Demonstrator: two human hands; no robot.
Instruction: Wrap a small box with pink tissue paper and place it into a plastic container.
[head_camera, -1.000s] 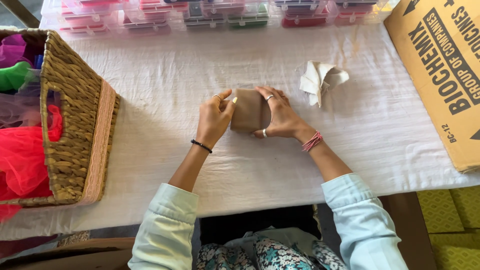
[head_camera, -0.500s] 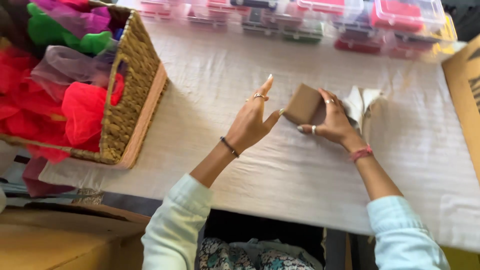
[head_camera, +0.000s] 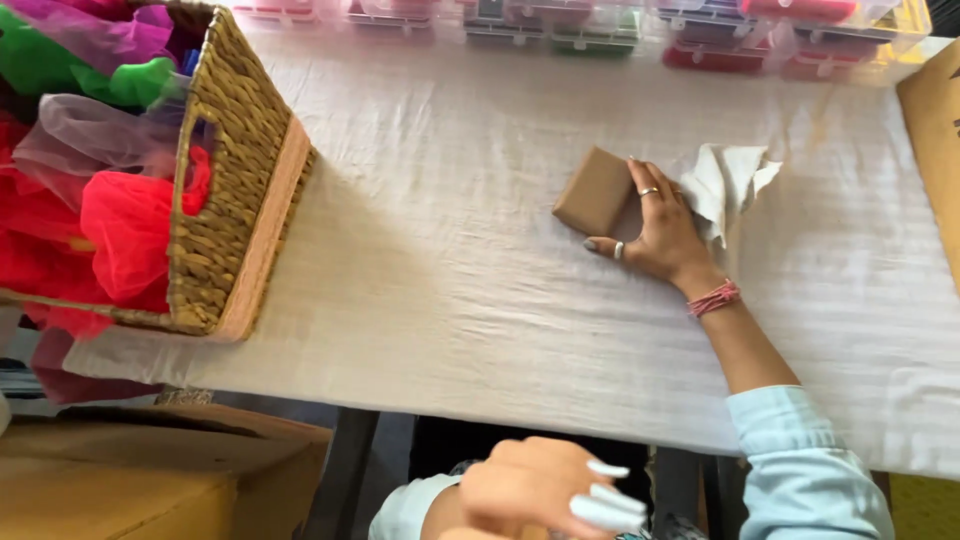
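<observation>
A small brown paper-wrapped box (head_camera: 592, 188) lies on the white tablecloth (head_camera: 450, 290). My right hand (head_camera: 655, 228) holds it at its right side, thumb at the near edge and fingers laid over its right end. My left hand (head_camera: 535, 485) is off the table, low by my lap at the bottom of the view, with its fingers curled. It is blurred and I cannot see whether anything is in it. A crumpled piece of white paper (head_camera: 730, 180) lies just right of my right hand.
A woven basket (head_camera: 235, 200) filled with red, green and purple tulle (head_camera: 120, 220) stands at the table's left end. Clear plastic boxes of coloured items (head_camera: 600, 25) line the far edge. One cardboard box (head_camera: 935, 130) stands at the right; another (head_camera: 130, 480) is below the table's left.
My left hand has let go of the brown box and dropped back off the table to my lap. My right hand stays on the box. The view has swung left.
</observation>
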